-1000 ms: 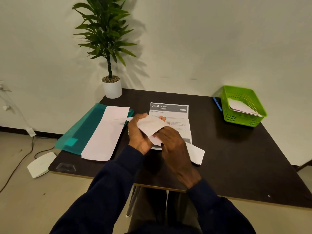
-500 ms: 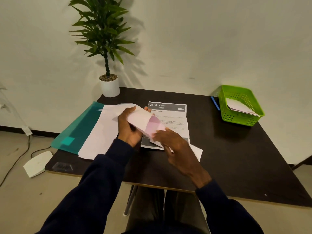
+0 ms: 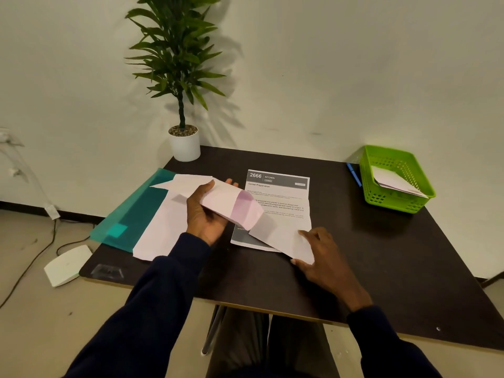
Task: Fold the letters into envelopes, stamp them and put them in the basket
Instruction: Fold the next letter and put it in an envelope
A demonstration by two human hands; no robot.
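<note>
Envelope in one hand, folded letter in the other

The left hand [image 3: 207, 216] grips a long, pale envelope [image 3: 231, 205], thumb over its upper face and fingertips showing past its far edge; the envelope is lifted off the table [image 3: 409, 268], tilted, with a pinkish-mauve band across it towards its free end, which juts out beyond the fingers towards the other hand. The right hand [image 3: 324, 263] pinches the near end of a folded letter [image 3: 283, 236], a plain white strip running from those fingers up under the envelope's tip. Beneath both lies a printed sheet [image 3: 281, 192] headed "2666 KITCHEN" and "Cereal Preparation"; its smaller text is unreadable. Well beyond the right fingers stands a green basket [image 3: 425, 186] holding white paper.
</note>
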